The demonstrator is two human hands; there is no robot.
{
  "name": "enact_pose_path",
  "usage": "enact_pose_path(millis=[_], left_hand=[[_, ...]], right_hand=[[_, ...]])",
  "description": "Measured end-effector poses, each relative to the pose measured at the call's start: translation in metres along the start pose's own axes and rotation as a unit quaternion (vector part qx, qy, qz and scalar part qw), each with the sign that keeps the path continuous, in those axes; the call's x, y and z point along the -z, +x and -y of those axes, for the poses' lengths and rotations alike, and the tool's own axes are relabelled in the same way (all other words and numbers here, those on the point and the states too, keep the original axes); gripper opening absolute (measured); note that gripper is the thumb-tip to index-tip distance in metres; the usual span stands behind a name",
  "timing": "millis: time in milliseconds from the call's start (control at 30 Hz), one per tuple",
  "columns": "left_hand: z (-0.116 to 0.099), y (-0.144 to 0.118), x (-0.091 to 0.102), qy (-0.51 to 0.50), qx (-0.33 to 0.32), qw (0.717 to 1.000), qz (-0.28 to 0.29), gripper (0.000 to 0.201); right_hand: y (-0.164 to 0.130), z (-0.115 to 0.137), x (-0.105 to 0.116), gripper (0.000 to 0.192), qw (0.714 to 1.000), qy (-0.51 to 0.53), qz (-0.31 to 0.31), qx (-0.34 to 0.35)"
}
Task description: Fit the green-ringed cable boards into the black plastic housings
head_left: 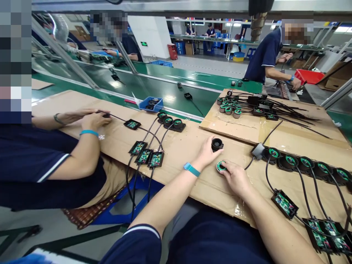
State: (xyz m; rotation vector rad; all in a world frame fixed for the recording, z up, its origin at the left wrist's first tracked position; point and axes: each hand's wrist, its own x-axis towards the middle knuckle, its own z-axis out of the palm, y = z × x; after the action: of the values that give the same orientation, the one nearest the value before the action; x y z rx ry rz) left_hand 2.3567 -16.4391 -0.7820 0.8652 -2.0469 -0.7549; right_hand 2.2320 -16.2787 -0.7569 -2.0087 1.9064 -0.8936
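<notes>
The left hand [206, 151] curls its fingers around a small black round housing [217, 144] that stands on the cardboard sheet [187, 146], while the right hand [235, 178] pinches a round green circuit disc [220, 167] at its edge with narrowed fingertips, just beside the housing and nearer the body. The disc could slip or tip, I judge, because only its rim is held and the corrugated card beneath is soft and creased, with glossy tape along the near edge. The housing looks like hard matte plastic, a short cylinder with an open top; tilted by the thumb, it could roll off towards the co-worker's hands [93, 119] at the left. To the right a row of cabled black cups with green discs [288, 161] lies close, and its thin black leads run to flat rectangular driver boards in open cases [284, 204]; a sweep of the right forearm could snag a lead and drag the row. More such assemblies [150, 156] lie left of the wrist, and a blue parts bin [151, 104] sits by the smooth green conveyor belt [170, 91].
</notes>
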Motion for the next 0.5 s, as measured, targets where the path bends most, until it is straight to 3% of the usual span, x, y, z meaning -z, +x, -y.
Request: enact_pose_path(millis=[200,367,500], left_hand=[[-0.01,0.002,0.004,-0.015,0.011,1.0,0.011,0.049],[-0.017,-0.022,0.016,-0.052,0.077,0.996,0.012,0.048],[-0.016,-0.035,0.022,-0.08,0.087,0.993,0.003,0.051]], right_hand=[[-0.002,-0.002,-0.002,0.028,1.0,-0.007,-0.015,0.014],[-0.001,0.004,0.003,0.029,0.999,0.033,-0.02,-0.01],[0.003,0.008,0.001,0.028,0.998,0.026,0.005,-0.049]])
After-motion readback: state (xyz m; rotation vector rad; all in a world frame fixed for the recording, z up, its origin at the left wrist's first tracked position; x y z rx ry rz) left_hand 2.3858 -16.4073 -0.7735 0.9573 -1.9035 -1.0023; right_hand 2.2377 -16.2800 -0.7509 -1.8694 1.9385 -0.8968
